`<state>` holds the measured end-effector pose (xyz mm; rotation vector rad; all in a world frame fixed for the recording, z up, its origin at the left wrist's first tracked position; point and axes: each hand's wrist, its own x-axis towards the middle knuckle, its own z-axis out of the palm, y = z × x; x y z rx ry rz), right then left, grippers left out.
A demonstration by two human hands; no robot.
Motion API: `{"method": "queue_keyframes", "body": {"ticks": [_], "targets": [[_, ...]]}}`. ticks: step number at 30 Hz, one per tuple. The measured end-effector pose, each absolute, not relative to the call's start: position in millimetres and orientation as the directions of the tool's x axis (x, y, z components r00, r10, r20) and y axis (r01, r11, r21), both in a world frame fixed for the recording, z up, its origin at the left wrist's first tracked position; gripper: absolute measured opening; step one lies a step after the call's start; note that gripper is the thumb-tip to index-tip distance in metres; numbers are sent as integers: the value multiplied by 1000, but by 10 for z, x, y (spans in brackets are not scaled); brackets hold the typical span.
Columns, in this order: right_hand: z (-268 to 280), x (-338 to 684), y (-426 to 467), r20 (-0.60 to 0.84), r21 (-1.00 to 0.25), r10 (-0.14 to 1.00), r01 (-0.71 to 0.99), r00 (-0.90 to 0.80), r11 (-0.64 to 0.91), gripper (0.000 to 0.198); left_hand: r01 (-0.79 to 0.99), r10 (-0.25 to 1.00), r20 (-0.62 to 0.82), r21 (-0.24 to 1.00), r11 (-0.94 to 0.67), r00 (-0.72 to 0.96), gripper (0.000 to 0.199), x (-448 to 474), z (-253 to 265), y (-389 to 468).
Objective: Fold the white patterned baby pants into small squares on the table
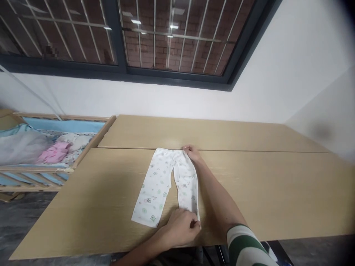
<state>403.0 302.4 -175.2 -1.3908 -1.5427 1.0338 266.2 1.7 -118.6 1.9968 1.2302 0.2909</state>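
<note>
A pair of small white trousers [155, 184] with a green and grey print lies spread on the wooden table, waist at the far side and legs toward me. My left hand [181, 226] is at the hem of the right-hand leg, its fingers curled closed on the cloth there. At the far end, my right hand [192, 152] pinches the right corner of the waistband. The right-hand leg bends slightly, and its hem is partly hidden under my left hand. The other leg lies flat, touched by neither hand.
The table [263, 192] has a seam between two boards and meets the white wall [155, 98]. On the left stands a wooden cot [95, 138] with blue lining, holding pink cloth [55, 152] and white bedding. A dark-framed barred window [177, 75] is above.
</note>
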Motion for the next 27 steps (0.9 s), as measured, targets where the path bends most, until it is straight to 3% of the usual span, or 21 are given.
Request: {"method": "queue_keyframes", "body": {"ticks": [6, 10, 14, 19, 21, 24, 25, 27], "targets": [[-1381, 3759, 3045, 22, -918, 987, 388, -156, 81, 27, 451, 910, -154, 891, -41, 386, 32, 2301, -994, -231], [-1252, 3194, 3155, 6, -877, 980, 469, -199, 101, 22, 451, 969, -158, 891, 56, 192, 37, 1745, -1019, -432], [-1328, 2595, 3123, 18, -800, 975, 582, -219, 145, 19, 676, 981, -192, 726, 128, 21, 38, 1268, -1314, -619], [-1407, 2240, 2991, 7, -688, 974, 705, -227, 170, 17, 904, 963, -194, 348, 248, -190, 35, 1039, -1585, -777], [-1351, 2201, 2881, 23, -656, 974, 731, -226, 186, 14, 948, 968, -79, 200, 248, -237, 32, 1047, -1595, -806], [-1177, 2173, 2486, 116, -606, 925, 712, -362, 355, 34, 988, 947, 286, 91, 125, -146, 26, 1114, -1638, -813], [-1114, 2172, 2277, 166, -573, 864, 667, -475, 477, 42, 996, 915, 398, 85, 39, -69, 30, 1144, -1687, -810], [-1020, 2199, 1770, 208, -501, 617, 459, -759, 733, 58, 982, 835, 539, 73, -175, 108, 42, 1200, -1853, -802]]}}
